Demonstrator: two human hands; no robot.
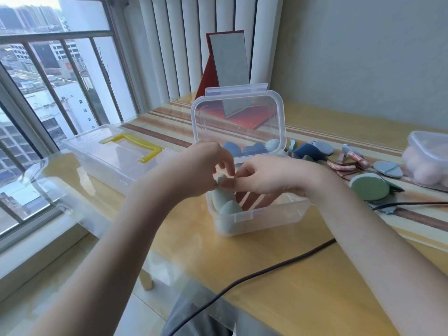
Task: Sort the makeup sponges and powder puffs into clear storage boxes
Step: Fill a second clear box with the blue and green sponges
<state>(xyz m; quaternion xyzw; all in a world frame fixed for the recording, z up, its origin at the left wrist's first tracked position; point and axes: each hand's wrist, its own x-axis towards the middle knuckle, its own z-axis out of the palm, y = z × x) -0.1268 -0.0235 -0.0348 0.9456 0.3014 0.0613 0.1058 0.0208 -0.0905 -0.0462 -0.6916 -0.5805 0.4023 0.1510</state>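
Window-side tabletop (278, 275): both hands' grip, left hand (201, 169) and right hand (271, 177), pinches a green sponge (221, 194) over the open box (261, 214); one lies below, puffs (368, 186) wait rightward.

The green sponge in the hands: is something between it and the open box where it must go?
Nothing visible blocks it. The green sponge, pinched by the left hand and right hand, is directly above the open box; the lid stands up behind.
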